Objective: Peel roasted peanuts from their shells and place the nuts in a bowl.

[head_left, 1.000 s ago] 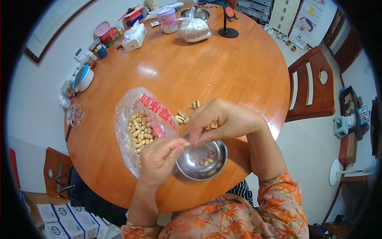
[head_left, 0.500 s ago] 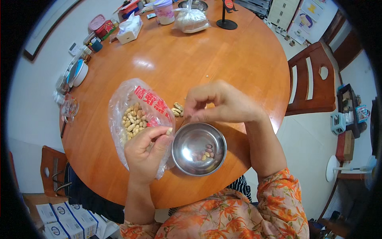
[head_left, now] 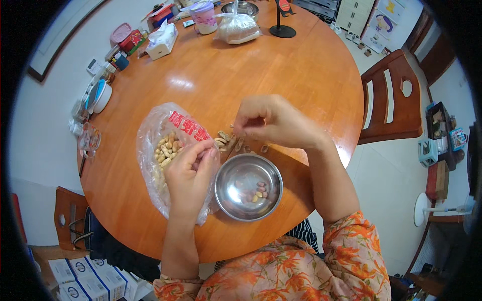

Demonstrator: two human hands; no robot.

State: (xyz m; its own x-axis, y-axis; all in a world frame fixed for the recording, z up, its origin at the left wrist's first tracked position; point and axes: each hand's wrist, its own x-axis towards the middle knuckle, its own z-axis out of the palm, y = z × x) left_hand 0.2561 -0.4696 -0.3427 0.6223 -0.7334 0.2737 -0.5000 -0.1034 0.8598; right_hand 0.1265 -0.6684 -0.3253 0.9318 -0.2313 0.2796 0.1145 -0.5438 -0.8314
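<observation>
My left hand is closed beside the bag's right edge, thumb against the curled fingers. A pinkish bit, seemingly a peanut, shows inside its curl. Just beyond the bowl, my right hand hangs with fingertips pinched together and pointing down; what they hold, if anything, is hidden. Below those fingertips lie several peanut shells. A round steel bowl stands between my forearms with several shelled peanuts in it. To its left, a clear plastic bag with red print lies open around unshelled peanuts.
Across the round wooden table are a tissue box, a lidded tub, a tied plastic bag and a black stand. A wooden chair is at the right, with white cartons at lower left.
My left hand has turned and closed more, hiding the pale peanut piece at its fingertips. My right hand has shifted slightly up, and more shells show on the table beneath it.
</observation>
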